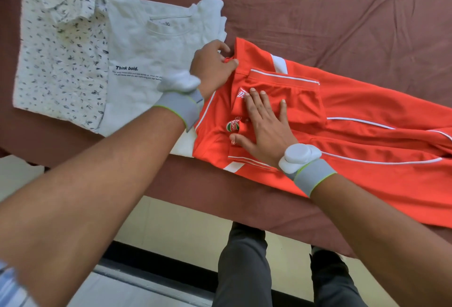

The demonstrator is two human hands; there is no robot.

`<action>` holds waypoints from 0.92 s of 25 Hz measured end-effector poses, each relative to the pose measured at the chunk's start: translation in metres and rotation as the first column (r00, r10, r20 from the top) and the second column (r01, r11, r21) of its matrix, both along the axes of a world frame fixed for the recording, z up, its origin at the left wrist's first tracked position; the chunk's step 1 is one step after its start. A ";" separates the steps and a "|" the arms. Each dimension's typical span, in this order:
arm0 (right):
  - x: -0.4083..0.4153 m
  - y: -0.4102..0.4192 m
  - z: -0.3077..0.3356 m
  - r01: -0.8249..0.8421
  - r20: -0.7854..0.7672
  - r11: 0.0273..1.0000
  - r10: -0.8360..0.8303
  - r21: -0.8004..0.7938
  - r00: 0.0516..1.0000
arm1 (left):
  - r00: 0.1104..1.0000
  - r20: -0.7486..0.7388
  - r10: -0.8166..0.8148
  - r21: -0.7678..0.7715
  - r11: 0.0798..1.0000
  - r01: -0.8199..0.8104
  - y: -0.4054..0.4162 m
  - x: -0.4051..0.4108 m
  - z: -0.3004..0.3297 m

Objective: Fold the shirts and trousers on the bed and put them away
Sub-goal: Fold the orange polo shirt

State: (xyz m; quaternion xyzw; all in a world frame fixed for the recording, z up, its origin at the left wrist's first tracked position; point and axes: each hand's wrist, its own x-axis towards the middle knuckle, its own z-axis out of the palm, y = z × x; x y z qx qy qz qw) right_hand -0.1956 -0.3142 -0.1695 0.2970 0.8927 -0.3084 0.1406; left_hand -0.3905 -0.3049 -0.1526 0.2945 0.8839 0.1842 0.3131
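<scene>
Two hands on orange shirt: left hand pinching its far-left collar corner, right hand pressing flat mid-chest; long axis trailing right across bed.

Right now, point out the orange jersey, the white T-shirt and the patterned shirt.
orange jersey (367, 101): head view, open orange fabric.
white T-shirt (137, 47): head view, chest above the print.
patterned shirt (61, 62): head view, folded front.

The orange shirt runs off the right edge; small print on the white T-shirt is unreadable.
</scene>
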 end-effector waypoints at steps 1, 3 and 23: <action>-0.001 0.004 0.001 0.026 -0.032 1.000 -0.026 0.004 0.999 | 0.999 0.010 -0.048 -0.044 0.998 0.048 0.008 -0.002 -0.001; 0.000 0.011 0.000 0.067 -0.034 0.998 -0.067 0.000 0.997 | 0.992 -0.027 -0.127 -0.116 0.986 0.123 0.023 -0.003 -0.007; 0.109 0.038 -0.006 0.055 -0.086 0.996 -0.049 0.076 0.995 | 0.660 0.080 -0.747 0.054 0.664 0.745 -0.079 0.055 -0.011</action>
